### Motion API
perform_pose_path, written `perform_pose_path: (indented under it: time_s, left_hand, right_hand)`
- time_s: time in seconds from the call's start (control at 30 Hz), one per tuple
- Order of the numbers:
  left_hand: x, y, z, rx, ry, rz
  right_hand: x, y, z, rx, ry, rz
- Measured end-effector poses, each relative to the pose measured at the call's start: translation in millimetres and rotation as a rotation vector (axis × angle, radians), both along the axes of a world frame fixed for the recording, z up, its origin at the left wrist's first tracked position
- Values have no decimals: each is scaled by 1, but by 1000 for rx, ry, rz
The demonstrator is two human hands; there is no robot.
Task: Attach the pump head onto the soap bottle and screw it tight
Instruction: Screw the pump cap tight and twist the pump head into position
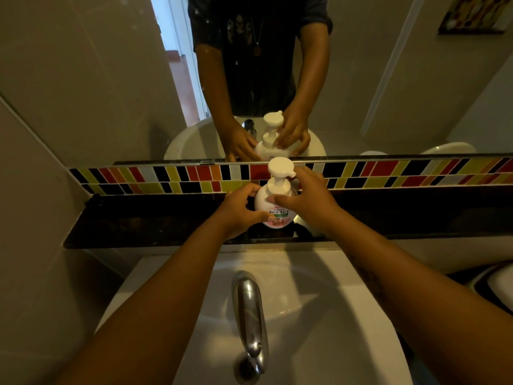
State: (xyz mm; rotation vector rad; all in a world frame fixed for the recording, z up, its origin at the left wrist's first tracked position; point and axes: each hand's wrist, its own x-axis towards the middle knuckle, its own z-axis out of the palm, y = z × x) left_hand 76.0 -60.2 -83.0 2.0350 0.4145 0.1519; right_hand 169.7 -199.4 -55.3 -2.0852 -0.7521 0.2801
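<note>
Soap bottle (273, 211) standing upright on the dark shelf (138, 220) behind the sink (319, 287), pump head (280, 168) seated on its neck, long axis vertical. Left hand (240, 211) wraps the bottle's body from the left, fingers closed on it. Right hand (304, 194) curls around the collar from the right, thumb in front; firmness of grip cannot be told. Both forearms reach forward over the sink.
</note>
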Motion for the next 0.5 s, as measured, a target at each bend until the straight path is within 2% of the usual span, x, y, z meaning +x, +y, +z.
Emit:
perform_pose_path:
  time_s: [0.07, 0.3, 0.5]
  left_hand:
    - [0, 0, 0, 4, 5, 1]
    - [0, -1, 3, -11, 18, -1]
    - [-1, -1, 3, -8, 18, 4]
  right_hand:
    - [-2, 1, 0, 2, -46, 0]
    - [11, -10, 15, -63, 100, 216]
    - [6, -2, 2, -35, 33, 132]
